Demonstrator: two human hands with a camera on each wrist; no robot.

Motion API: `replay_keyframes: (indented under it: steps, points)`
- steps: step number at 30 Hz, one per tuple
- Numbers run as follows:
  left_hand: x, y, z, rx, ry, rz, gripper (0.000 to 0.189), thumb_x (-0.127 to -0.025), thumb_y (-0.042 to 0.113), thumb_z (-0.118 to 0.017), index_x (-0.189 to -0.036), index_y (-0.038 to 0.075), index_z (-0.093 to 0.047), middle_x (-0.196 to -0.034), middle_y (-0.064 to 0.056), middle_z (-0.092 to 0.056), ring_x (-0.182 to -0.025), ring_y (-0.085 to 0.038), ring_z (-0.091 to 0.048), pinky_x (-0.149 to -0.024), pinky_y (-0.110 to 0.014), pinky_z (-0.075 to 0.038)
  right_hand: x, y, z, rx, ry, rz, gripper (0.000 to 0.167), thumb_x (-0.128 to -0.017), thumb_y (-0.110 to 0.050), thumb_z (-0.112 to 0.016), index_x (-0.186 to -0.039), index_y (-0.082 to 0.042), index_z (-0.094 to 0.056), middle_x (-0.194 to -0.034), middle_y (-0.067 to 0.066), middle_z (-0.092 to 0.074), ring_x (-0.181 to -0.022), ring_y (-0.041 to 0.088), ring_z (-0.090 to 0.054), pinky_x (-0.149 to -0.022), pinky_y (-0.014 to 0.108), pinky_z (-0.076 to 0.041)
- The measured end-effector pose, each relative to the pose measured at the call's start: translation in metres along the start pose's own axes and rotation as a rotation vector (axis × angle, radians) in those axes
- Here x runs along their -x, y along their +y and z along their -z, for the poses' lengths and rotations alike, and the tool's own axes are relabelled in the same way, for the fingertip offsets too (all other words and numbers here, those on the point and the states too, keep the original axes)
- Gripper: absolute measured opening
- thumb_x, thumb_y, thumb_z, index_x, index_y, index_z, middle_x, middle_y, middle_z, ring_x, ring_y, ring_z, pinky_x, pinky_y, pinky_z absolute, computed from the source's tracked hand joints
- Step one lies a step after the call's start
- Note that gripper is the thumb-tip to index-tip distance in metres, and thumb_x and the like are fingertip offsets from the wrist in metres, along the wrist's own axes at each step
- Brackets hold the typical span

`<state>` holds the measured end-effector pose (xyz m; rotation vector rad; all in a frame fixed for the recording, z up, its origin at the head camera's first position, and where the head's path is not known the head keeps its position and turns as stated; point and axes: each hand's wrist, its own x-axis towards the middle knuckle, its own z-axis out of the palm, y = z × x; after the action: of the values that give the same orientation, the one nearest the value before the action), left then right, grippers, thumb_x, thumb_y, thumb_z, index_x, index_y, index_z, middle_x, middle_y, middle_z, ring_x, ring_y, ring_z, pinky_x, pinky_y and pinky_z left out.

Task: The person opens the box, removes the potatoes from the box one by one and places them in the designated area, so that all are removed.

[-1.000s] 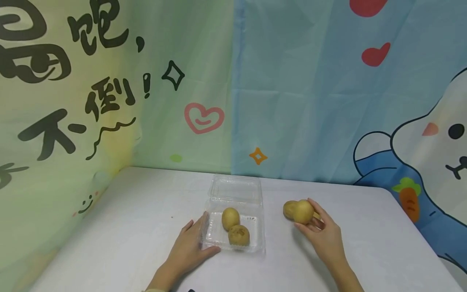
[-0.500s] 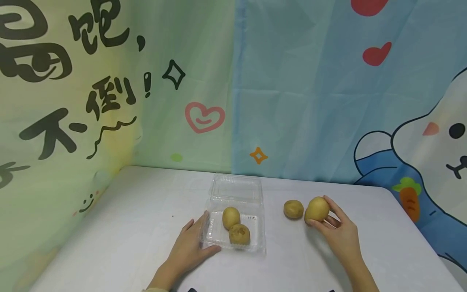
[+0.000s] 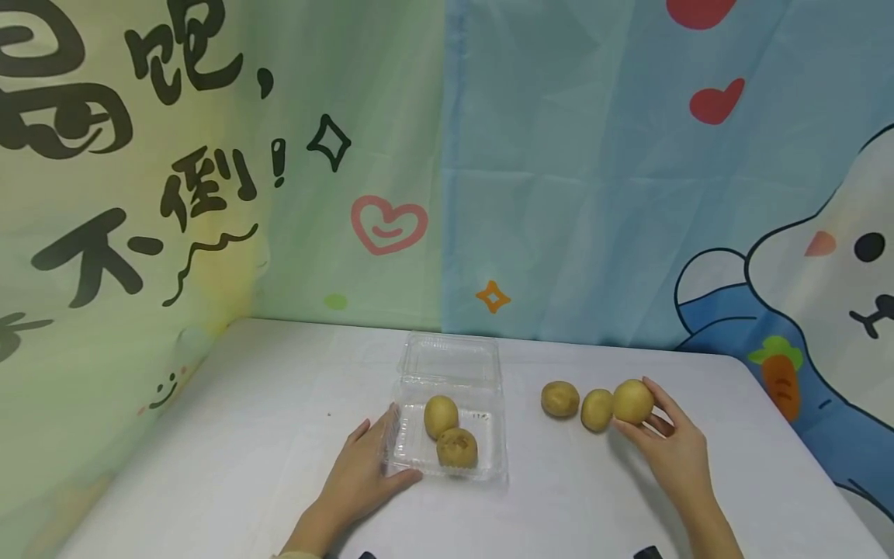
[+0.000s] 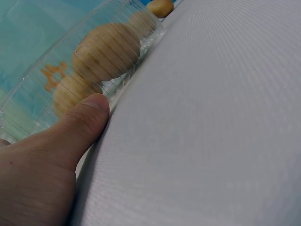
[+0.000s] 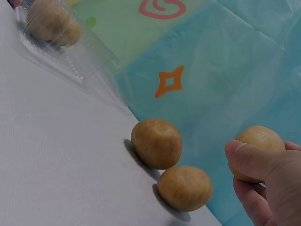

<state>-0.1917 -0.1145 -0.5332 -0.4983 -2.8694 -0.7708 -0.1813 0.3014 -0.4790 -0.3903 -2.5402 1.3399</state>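
Note:
My right hand [image 3: 673, 454] pinches a potato [image 3: 633, 401] between thumb and fingers, held up off the table. The right wrist view shows this held potato [image 5: 257, 141] against the backdrop. Just left of it lie two loose potatoes, a rounder one [image 3: 560, 399] and an upright-looking oval one [image 3: 597, 411]. A clear plastic clamshell box [image 3: 490, 450] stands with its lid [image 3: 452, 361] folded back. Inside are two potatoes, one behind [image 3: 441, 418] and one in front [image 3: 457, 449]. My left hand [image 3: 363, 470] rests on the box's near left corner, its thumb straight along the front wall.
A white cloth covers the table [image 3: 265, 435]. Behind it hangs a printed fabric backdrop [image 3: 559, 194], close to the table's back edge. Small dark objects show at the bottom of the head view, one near the right forearm [image 3: 647, 553].
My right hand has moved to the right with its potato, away from the loose ones. The oval loose potato, mostly hidden before, now shows. My left hand and the box have stayed put.

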Motion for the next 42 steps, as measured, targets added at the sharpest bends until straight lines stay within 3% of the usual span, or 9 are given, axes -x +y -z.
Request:
replay_keyframes:
  steps: [15,18,20,22,25,42]
  points:
    - [0.0,-0.001,-0.001,-0.004,-0.006,0.002,0.105,-0.071,0.061,-0.072,-0.146,0.0,-0.031,-0.148,-0.009,-0.043,-0.136,-0.019,-0.042,-0.119,-0.043,-0.022,-0.003,0.02,-0.003,0.048,0.01,-0.022,0.082,-0.079,-0.02,-0.078,-0.148,-0.019,-0.034,-0.14,0.021,-0.045,-0.083,-0.028,-0.039,-0.069,0.0,-0.047]
    - [0.0,-0.001,-0.001,0.0,-0.006,0.003,0.104,-0.071,0.06,-0.072,-0.146,0.0,-0.032,-0.147,-0.01,-0.043,-0.136,-0.02,-0.042,-0.119,-0.043,-0.022,-0.005,0.025,-0.005,0.086,0.022,-0.035,0.082,-0.078,-0.018,-0.078,-0.148,-0.02,-0.035,-0.142,0.019,-0.045,-0.091,-0.016,-0.052,-0.07,-0.001,-0.046]
    - [0.0,-0.001,-0.001,0.002,-0.01,0.005,0.105,-0.071,0.06,-0.072,-0.146,0.0,-0.031,-0.148,-0.01,-0.043,-0.136,-0.019,-0.042,-0.119,-0.043,-0.022,-0.006,0.027,-0.007,0.094,0.024,-0.047,0.082,-0.079,-0.019,-0.078,-0.148,-0.021,-0.034,-0.145,0.017,-0.043,-0.101,0.002,-0.06,-0.071,-0.002,-0.044]
    - [0.0,-0.001,-0.001,0.0,-0.012,0.004,0.105,-0.071,0.06,-0.072,-0.146,0.0,-0.031,-0.148,-0.01,-0.043,-0.136,-0.019,-0.042,-0.119,-0.043,-0.022,-0.006,0.029,-0.008,0.089,0.025,-0.062,0.083,-0.079,-0.019,-0.078,-0.149,-0.021,-0.033,-0.148,0.015,-0.041,-0.113,0.021,-0.059,-0.072,-0.004,-0.043]
    - [0.0,0.0,0.0,-0.009,-0.011,-0.004,0.104,-0.071,0.059,-0.072,-0.146,-0.001,-0.032,-0.147,-0.01,-0.044,-0.136,-0.02,-0.043,-0.119,-0.043,-0.022,-0.006,0.032,-0.01,0.072,0.029,-0.071,0.083,-0.079,-0.02,-0.078,-0.149,-0.02,-0.033,-0.146,0.016,-0.042,-0.119,0.035,-0.055,-0.071,-0.004,-0.042]
    - [0.0,0.0,-0.001,-0.017,-0.009,-0.012,0.102,-0.073,0.059,-0.071,-0.145,-0.001,-0.033,-0.147,-0.012,-0.044,-0.135,-0.021,-0.044,-0.118,-0.045,-0.024,-0.007,0.048,-0.015,0.118,0.057,0.017,0.08,-0.078,-0.015,-0.079,-0.146,-0.014,-0.038,-0.137,0.023,-0.043,-0.114,0.046,-0.056,-0.07,-0.007,-0.039]
